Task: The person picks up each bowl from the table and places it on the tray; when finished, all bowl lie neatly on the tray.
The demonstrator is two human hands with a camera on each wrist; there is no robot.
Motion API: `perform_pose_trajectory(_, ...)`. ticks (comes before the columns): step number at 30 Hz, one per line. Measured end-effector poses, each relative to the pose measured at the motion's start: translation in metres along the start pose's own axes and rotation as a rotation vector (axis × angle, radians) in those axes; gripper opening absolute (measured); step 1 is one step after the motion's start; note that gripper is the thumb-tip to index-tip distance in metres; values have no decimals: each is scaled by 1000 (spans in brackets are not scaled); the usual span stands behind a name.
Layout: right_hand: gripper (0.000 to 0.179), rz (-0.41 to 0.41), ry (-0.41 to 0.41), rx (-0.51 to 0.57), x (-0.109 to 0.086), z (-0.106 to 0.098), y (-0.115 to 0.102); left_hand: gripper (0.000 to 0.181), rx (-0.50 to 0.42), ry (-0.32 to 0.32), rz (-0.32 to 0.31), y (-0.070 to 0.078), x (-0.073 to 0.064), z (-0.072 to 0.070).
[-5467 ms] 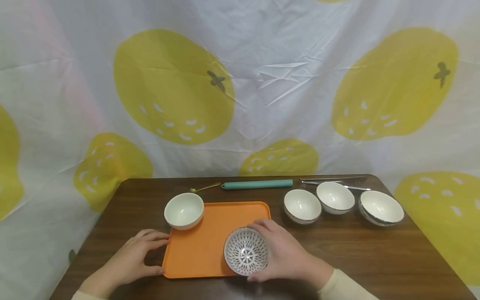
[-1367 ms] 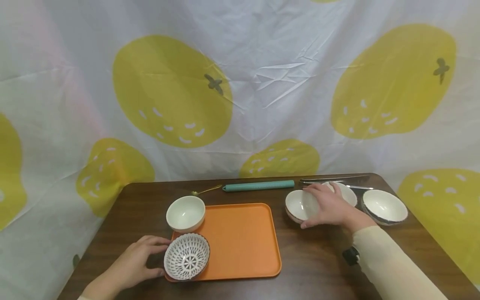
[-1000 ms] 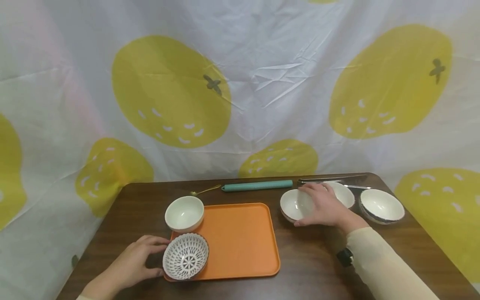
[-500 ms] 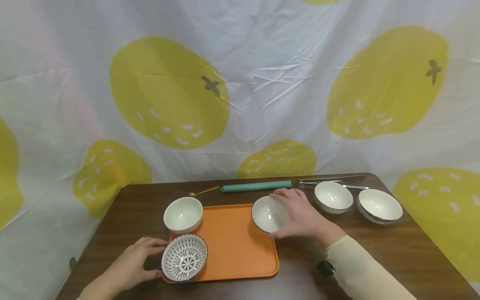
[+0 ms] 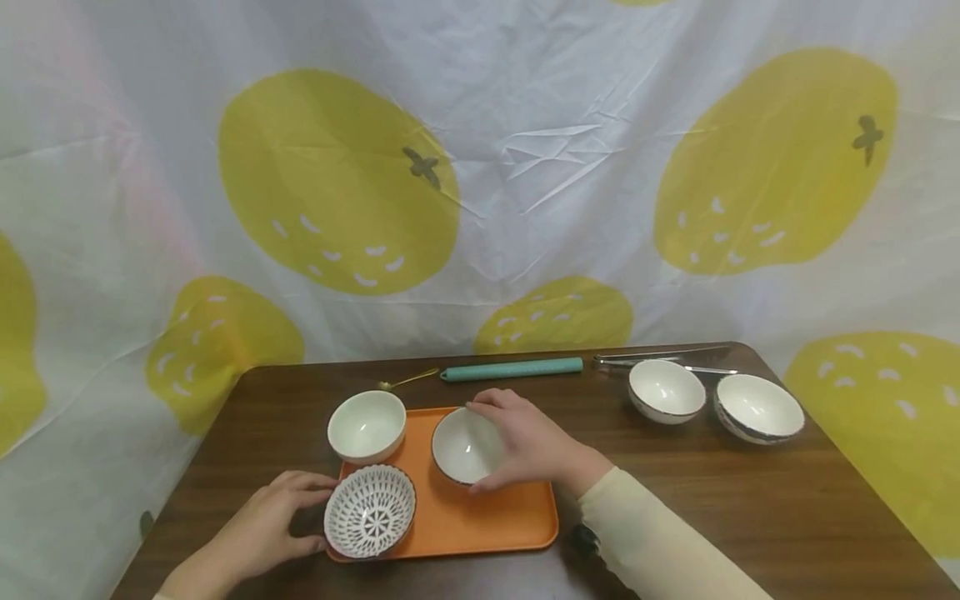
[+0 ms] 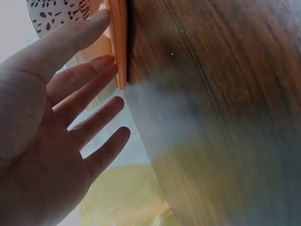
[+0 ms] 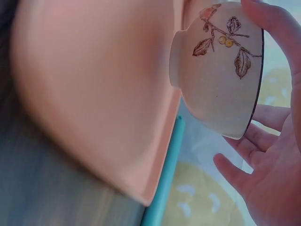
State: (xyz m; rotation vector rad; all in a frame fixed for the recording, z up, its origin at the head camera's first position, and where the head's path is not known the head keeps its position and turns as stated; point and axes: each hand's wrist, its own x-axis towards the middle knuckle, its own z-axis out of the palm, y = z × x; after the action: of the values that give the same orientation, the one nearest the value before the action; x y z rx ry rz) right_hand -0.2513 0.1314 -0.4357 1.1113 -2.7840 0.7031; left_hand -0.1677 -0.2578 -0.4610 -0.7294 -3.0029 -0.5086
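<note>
My right hand [image 5: 525, 443] grips a white bowl [image 5: 463, 446] by its dark rim over the orange tray [image 5: 498, 523]. Leaf and berry drawings cover this bowl's outside in the right wrist view; its foot looks raised off the tray. At the tray's left edge, my left hand [image 5: 262, 521] touches the edge with thumb and fingertips, fingers mostly straight in the left wrist view. A black-and-white patterned bowl [image 5: 371, 512] sits on the tray's front left corner, beside that hand. Behind it, a plain pale bowl [image 5: 367, 427] occupies the back left corner.
Two more white bowls, one nearer [image 5: 667, 390] and one farther right [image 5: 759, 408], stand on the dark wooden table [image 5: 675, 500]. Along the back edge lie a small gold spoon [image 5: 408, 380], a teal stick [image 5: 512, 369] and metal tongs [image 5: 667, 362]. A lemon-print cloth [image 5: 555, 208] hangs behind.
The patterned bowl went to the tray's front left corner and was let go. My right hand then took the white bowl from the right and carried it left over the tray. The left hand stays.
</note>
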Motion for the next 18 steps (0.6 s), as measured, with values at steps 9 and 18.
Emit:
perform_pose_trajectory(9, 108, -15, -86, 36, 20, 17, -15, 59, -9, -14, -23, 2, -3, -2)
perform_pose_trajectory(18, 106, 1, -105, 72, 26, 22, -17, 58, 9, 3, 0, 3, -1, -2)
